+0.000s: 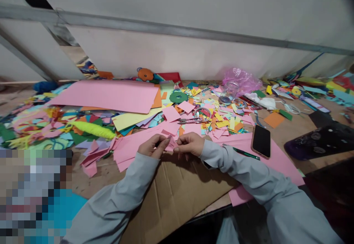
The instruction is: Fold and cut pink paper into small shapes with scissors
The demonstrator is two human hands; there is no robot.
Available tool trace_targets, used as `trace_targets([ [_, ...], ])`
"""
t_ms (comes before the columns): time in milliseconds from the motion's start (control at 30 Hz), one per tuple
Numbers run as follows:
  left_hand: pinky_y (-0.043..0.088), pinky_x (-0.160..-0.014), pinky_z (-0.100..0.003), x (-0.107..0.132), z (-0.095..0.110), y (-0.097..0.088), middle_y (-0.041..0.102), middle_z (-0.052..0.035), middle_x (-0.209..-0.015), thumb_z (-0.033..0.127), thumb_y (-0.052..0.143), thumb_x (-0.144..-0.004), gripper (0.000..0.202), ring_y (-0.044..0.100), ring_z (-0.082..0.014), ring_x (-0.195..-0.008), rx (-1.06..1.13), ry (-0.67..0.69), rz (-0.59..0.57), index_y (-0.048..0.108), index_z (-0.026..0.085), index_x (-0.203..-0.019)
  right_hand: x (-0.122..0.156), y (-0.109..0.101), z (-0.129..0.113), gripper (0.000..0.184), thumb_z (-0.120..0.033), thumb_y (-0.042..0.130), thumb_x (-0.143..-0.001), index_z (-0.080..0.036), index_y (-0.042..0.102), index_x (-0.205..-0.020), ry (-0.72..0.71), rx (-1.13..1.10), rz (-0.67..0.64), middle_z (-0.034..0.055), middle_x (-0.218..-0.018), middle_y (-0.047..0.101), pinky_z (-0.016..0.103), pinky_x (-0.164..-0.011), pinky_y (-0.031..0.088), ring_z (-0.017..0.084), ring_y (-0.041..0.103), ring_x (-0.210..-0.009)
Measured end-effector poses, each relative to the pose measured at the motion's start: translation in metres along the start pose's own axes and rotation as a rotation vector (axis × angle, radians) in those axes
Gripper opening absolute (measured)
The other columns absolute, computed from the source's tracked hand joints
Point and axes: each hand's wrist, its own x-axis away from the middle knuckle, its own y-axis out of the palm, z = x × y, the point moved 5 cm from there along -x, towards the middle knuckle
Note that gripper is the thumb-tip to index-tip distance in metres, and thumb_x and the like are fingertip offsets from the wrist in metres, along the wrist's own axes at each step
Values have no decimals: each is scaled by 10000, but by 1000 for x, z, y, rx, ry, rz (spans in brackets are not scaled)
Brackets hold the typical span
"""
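A small folded piece of pink paper (172, 143) is pinched between my two hands, above the far edge of a brown cardboard sheet (168, 196). My left hand (153, 146) grips its left side with thumb and forefinger. On the other side, my right hand (190, 144) has its thumb and fingers closed on the paper. Just beyond the hands lie loose pink paper squares (170, 114) and a pair of scissors (197, 119). Larger pink sheets (127, 152) spread out under and beside my wrists. A green-and-black pen or cutter (246, 153) rests near my right forearm.
A phone (261, 141) lies on pink paper at the right, with a dark purple case (318, 140) beyond it. Coloured scraps, a large pink sheet (107, 96), yellow yarn (92, 129), a glass jar (231, 89) and a pink plastic bag (242, 82) fill the back.
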Motion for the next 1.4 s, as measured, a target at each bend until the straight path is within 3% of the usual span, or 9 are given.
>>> trace_targets([
  [300,357,-483,-214,-1,-3,-1,487,56,-527,497,618,-779,307,456,-112,-496,21,-19,-46,596,202,-700,2,0,2,381,-434,748,-654,-149,504,-590,9,68,-48,-32,-507,601,158,-330,355,43,446,-329],
  [433,355,-505,-217,-1,-1,0,504,52,-547,475,611,-778,288,450,-114,-517,7,12,-55,599,199,-695,1,3,1,398,-457,760,-649,-153,506,-604,-85,97,4,-59,-482,536,166,-377,406,62,496,-386],
  [567,365,-557,-219,0,2,2,551,44,-595,413,606,-773,238,464,-115,-565,1,63,-58,610,196,-674,2,6,-1,427,-478,757,-639,-154,486,-570,-107,113,46,-59,-467,524,162,-348,360,55,469,-364],
  [767,357,-494,-215,0,-5,1,511,54,-564,464,629,-765,280,453,-107,-512,65,-41,-62,604,191,-712,2,7,2,442,-458,807,-566,-166,478,-605,-24,28,7,-53,-473,577,168,-320,332,57,441,-324],
  [867,340,-444,-203,-2,-9,-1,484,67,-551,473,640,-758,290,428,-89,-461,143,-85,-50,579,192,-719,5,6,0,423,-482,765,-637,-156,500,-588,-31,67,-25,-36,-489,583,174,-341,340,60,448,-343],
  [1000,277,-388,-190,-8,-17,-5,414,91,-480,496,677,-720,334,360,-69,-397,245,-138,-59,546,190,-687,13,-2,-18,365,-486,632,-797,-138,601,-691,-206,160,81,-2,-602,612,194,-463,409,85,531,-485],
  [1067,246,-386,-185,-10,-20,-5,407,91,-467,490,682,-722,337,339,-62,-395,267,-158,-87,547,184,-673,17,-6,-31,247,-388,641,-809,-141,648,-812,-384,248,147,14,-732,636,204,-556,435,90,544,-593],
  [1167,219,-386,-187,-10,-20,-2,399,90,-472,477,687,-723,329,318,-55,-397,293,-166,-135,557,181,-660,20,-2,-42,146,-197,656,-767,-156,700,-901,-621,406,94,34,-854,617,215,-625,431,99,522,-692],
  [1400,192,-398,-198,-8,-22,7,397,88,-462,489,678,-723,338,307,-56,-401,284,-151,-228,569,177,-652,14,2,-29,170,-131,628,-767,-172,728,-899,-697,469,-2,45,-854,611,264,-720,488,136,581,-779],
])
